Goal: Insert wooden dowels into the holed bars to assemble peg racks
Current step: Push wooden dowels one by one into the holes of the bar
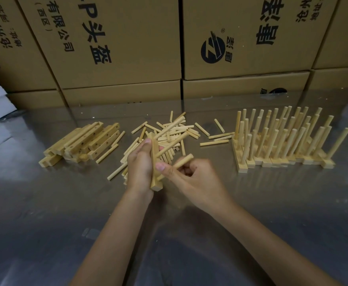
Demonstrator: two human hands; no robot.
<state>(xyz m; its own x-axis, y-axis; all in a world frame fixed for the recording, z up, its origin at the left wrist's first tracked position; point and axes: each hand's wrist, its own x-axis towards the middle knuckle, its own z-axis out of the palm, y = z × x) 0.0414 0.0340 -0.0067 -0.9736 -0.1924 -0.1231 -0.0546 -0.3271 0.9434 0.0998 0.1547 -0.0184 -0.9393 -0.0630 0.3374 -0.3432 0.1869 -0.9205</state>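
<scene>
Presently the left hand (140, 164) has its grip wrapped round a holed bar (155, 168), fingers curled behind it and thumb up along its far end, the bar lifted clear of the worktop (65, 203). Bar's long axis runs near-to-far and slightly tilted, near end low by the wrist, far end up toward the loose pile; holding it so likely turns its holed face rightward to meet the other hand. Two dowels already stand in that face, both slanting up and to the right. Right hand (191, 174) pinches a third dowel (182, 162) between thumb and curled fingers; its long axis lies on the same slant, free end up-right, lower end aimed at the bar's lower stretch, touching or just short of it, cannot tell which. Judged: the pinch sits low on the dowel to steer the tip into a hole, while the left steadies against the push. Outward: loose dowels (169, 131) lie scattered flat just beyond the hands, within easy reach of the right. Further left, a stack of unfilled bars (86, 141), holes showing on their sides, long axes running diagonally. Well to the right, finished peg racks (282, 139) stand packed side by side, pegs upright and leaning slightly. Cardboard boxes (127, 48) wall off the far edge.
</scene>
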